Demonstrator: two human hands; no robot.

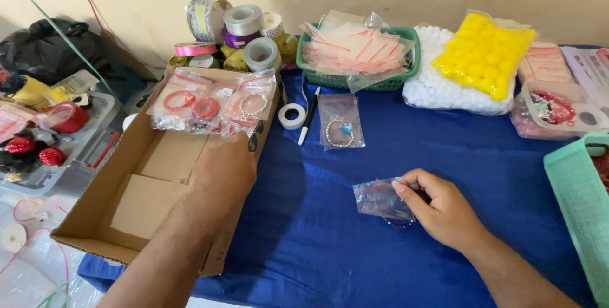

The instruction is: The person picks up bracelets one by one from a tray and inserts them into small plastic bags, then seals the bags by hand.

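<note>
Cardboard box [158, 181] lies open on the near left part of the blue cloth [444, 149], and everything here is placed from it. The left hand [222, 171] rests over the box's right wall, fingers curled on a bunch of small clear bags with red and pale bracelets [212, 102]; the bags fan out above the knuckles, over the far end of the box. How tightly the fingers close cannot be told, since the back of the hand hides them. Well to the right of the box, the right hand [444, 209] lies on the cloth, thumb and forefinger pinching the right edge of a clear zip bag [380, 199], which lies flat to the left of the fingertips, toward the box. A dark bead bracelet [399, 222] peeks out just below that bag. Beyond the box's far right corner lie a white tape roll [292, 116], a pen [309, 116] and another bagged bracelet [340, 124].
</note>
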